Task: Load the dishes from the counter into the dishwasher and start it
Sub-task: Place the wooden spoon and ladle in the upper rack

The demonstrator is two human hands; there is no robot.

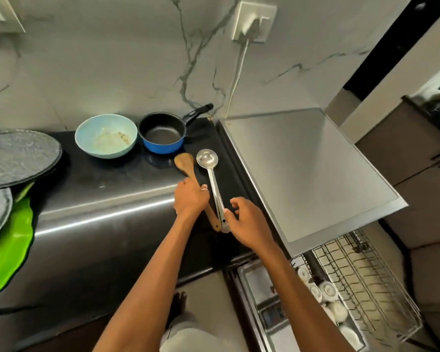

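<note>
A wooden spoon (184, 162) and a steel ladle (206, 158) lie side by side on the dark counter (117, 181). My left hand (190, 199) is curled round the wooden spoon's handle. My right hand (247, 222) pinches the ladle's handle near its end. Behind them stand a light blue bowl (106, 135) with food residue and a blue saucepan (163, 133) with a black handle. The dishwasher (310, 174) is to the right, its wire rack (366, 283) pulled out below and holding several white dishes (328, 292).
Grey plates (18, 156) and a bright green plate (8, 250) are stacked at the counter's left end. A wall socket (254, 21) with a white cable sits on the marble backsplash. The open dishwasher door (264, 306) is by my legs.
</note>
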